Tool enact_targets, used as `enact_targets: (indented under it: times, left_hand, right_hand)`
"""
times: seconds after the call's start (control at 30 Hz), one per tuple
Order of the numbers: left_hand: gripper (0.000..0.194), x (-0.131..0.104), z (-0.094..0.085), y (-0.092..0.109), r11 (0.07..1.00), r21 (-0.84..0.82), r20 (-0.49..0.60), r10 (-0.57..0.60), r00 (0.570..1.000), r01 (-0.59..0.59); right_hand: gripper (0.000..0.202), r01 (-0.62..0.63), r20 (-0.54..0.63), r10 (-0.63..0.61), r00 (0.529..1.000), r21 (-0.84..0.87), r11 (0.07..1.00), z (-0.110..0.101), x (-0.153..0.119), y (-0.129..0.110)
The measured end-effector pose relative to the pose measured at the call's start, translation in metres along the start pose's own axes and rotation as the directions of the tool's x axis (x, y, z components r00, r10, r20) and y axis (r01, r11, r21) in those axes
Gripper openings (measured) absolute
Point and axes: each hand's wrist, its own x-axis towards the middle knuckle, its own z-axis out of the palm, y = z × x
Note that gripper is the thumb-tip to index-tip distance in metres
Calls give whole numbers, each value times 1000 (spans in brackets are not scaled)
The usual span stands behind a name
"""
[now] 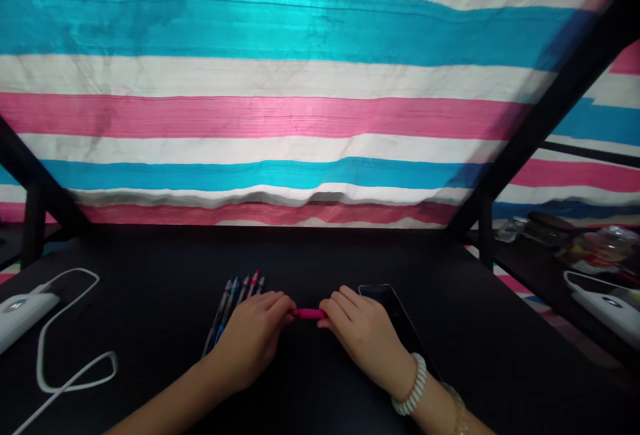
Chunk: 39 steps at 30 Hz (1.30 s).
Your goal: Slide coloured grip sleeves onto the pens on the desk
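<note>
A slim bright pink pen [311, 313] spans the gap between my two hands, just above the black desk. My left hand [255, 328] is closed on its left end, where a darker pink tip shows by the fingers. Its right end disappears into the closed fingers of my right hand [360, 325]. Several pens [231, 301] with dark, blue and red parts lie side by side behind my left hand, which partly covers them. A dark smartphone [395, 308] lies flat beyond my right hand, partly hidden by it.
A white device [23, 315] with a looping white cable [43, 348] rests at the desk's left. Black frame bars [520, 155] slant up on both sides. Behind hangs a striped sheet [280, 115]. At far right are a clear jar [610, 245] and another white device [607, 308].
</note>
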Motion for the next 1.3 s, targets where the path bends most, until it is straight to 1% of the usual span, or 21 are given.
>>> enact_targets:
  times: [0.1, 0.17, 0.23, 0.33, 0.47, 0.57, 0.7, 0.77, 0.87, 1.1, 1.2, 1.3]
  left_hand:
    - [21, -2, 0, 4, 999, -31, 46, -21, 999, 22]
    - [20, -3, 3, 4, 1000, 7, 34, -7, 999, 7]
    - [20, -4, 7, 2, 997, 65, 16, 28, 999, -29]
    - [21, -4, 13, -1, 985, 149, 1, 88, 996, -87]
    - [18, -2, 14, -1, 952, 278, -32, 144, 989, -130]
    - [16, -1, 10, 1, 926, 346, -60, 184, 981, -152]
    - [14, -1, 9, 0, 901, 393, -70, 230, 971, -185]
    - [14, -1, 10, -2, 891, 411, -89, 252, 964, -194]
    - [14, -2, 12, -3, 886, 421, -117, 266, 957, -195]
    - [15, -3, 12, -2, 864, 456, -126, 299, 946, -212]
    - [18, -3, 11, -2, 866, 450, -163, 320, 933, -219]
    - [17, 0, 8, -4, 895, 395, -229, 314, 922, -207]
  right_hand:
    - [32, 28, -14, -28, 1000, -41, 999, -3, 0, -2]
    - [33, -5, 28, 6, 1000, -20, 1000, -5, -1, -4]
    - [32, -66, 108, 61, 992, 42, 997, -7, -3, -5]
    - [32, -169, 218, 136, 966, 142, 975, -7, -5, -5]
    - [37, -299, 289, 227, 930, 237, 924, -4, -7, -5]
    - [43, -406, 348, 291, 891, 328, 853, -3, -6, -5]
    - [49, -545, 473, 327, 818, 456, 704, -6, -2, -4]
    - [50, -595, 521, 331, 787, 502, 627, -7, 0, -4]
    - [52, -640, 558, 335, 759, 545, 541, -7, 2, -3]
    - [58, -679, 602, 316, 734, 628, 380, -4, 3, -2]
    - [60, -694, 625, 303, 720, 657, 295, -4, 3, -3]
    - [57, -674, 593, 330, 735, 695, 251, -2, 3, -3]
